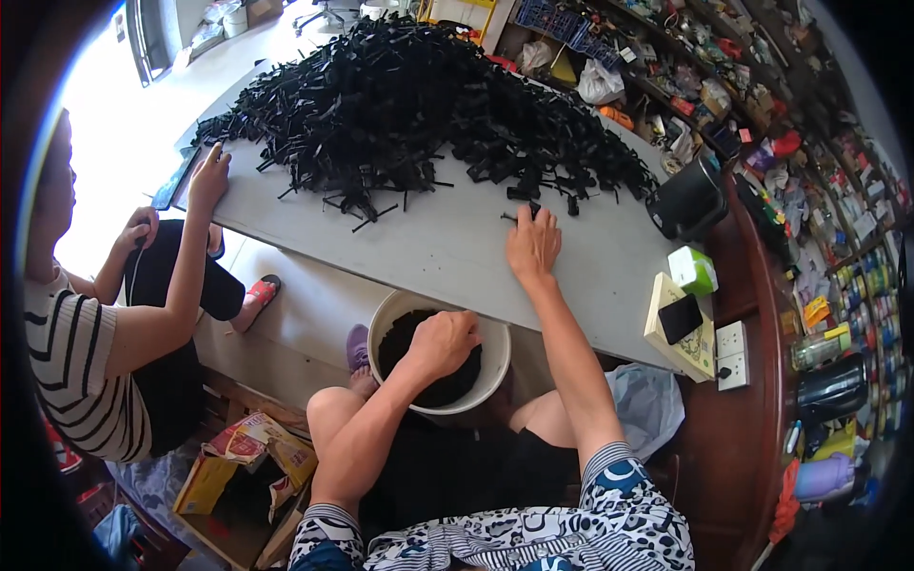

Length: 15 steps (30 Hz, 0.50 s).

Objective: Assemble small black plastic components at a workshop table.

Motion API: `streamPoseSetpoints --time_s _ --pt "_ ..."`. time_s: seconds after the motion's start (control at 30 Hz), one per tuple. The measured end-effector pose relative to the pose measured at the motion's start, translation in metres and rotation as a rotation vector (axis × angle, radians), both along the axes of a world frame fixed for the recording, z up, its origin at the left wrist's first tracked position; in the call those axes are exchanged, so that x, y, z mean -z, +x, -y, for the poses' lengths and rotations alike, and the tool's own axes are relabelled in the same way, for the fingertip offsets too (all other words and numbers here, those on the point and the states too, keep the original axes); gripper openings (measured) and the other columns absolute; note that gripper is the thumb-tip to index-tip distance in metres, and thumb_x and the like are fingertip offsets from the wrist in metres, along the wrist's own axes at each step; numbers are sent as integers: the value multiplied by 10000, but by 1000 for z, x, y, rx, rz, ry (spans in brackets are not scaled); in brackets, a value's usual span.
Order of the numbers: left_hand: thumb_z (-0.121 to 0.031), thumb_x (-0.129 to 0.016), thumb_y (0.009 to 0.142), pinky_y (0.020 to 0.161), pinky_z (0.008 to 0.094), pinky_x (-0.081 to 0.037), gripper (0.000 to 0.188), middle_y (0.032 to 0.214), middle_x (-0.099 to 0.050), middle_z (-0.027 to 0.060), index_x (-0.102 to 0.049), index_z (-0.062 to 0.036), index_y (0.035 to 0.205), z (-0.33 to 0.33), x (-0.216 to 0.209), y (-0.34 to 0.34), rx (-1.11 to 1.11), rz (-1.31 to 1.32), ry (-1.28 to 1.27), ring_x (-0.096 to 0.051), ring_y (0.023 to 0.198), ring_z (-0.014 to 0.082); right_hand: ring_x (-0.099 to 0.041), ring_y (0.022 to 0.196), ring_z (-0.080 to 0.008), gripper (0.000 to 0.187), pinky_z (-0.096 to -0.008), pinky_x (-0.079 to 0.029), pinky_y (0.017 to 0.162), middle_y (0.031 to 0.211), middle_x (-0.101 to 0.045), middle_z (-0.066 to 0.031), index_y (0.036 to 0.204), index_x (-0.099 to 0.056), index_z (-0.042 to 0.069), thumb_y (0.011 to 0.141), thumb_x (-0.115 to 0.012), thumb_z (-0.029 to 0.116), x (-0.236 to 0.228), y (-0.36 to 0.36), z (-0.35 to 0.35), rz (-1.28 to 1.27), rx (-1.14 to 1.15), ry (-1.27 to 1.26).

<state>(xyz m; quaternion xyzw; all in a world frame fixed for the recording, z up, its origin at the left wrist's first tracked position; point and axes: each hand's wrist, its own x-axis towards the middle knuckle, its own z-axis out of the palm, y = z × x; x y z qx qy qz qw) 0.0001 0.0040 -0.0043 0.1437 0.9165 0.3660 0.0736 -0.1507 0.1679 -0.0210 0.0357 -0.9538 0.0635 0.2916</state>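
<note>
A big heap of small black parts [381, 105], many with long thin stems like bolts, covers the far half of the grey table [428, 247]. My right hand [533, 247] is at the near edge of the heap, fingers closed on a small black part [510, 217] whose stem sticks out to the left. Over a cream bucket [503, 366] between my knees, my left hand [443, 343] is closed with its fingertips turned away; what they hold, if anything, is hidden. Dark contents [411, 333] fill much of the bucket.
A person in a striped top [76, 371] sits at the left, one hand [209, 176] at the table's corner. On the right are a black pitcher [687, 198], a green-and-white box [692, 270], a cream box [666, 328] and a power socket [731, 355]. An open carton [224, 485] stands lower left.
</note>
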Motion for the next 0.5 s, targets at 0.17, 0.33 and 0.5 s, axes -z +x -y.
streamPoseSetpoints --time_s 0.17,0.33,0.5 --pt "-184 -581 784 670 460 -480 180 771 -626 200 -622 -18 842 4 -9 -4 -5 -27 147 -604 770 387 -530 801 -276 219 -350 -431 632 786 -547 -99 871 -553 70 659 -593 34 -5 18 -16 -9 -183 -124" --pt "-96 -562 782 602 377 -480 144 685 -613 163 -622 0 871 6 -12 -17 -92 6 474 -625 659 281 -493 597 -75 168 -221 -393 523 720 -550 6 797 -536 65 661 -566 -30 -14 31 -21 147 -456 -1032" --pt "-18 -600 753 543 277 -461 219 704 -603 87 -585 -10 971 2 -17 -22 -277 166 843 -590 597 158 -510 618 -172 151 -274 -406 544 718 -537 -74 835 -494 99 719 -553 23 -32 53 -15 500 -735 -1936"
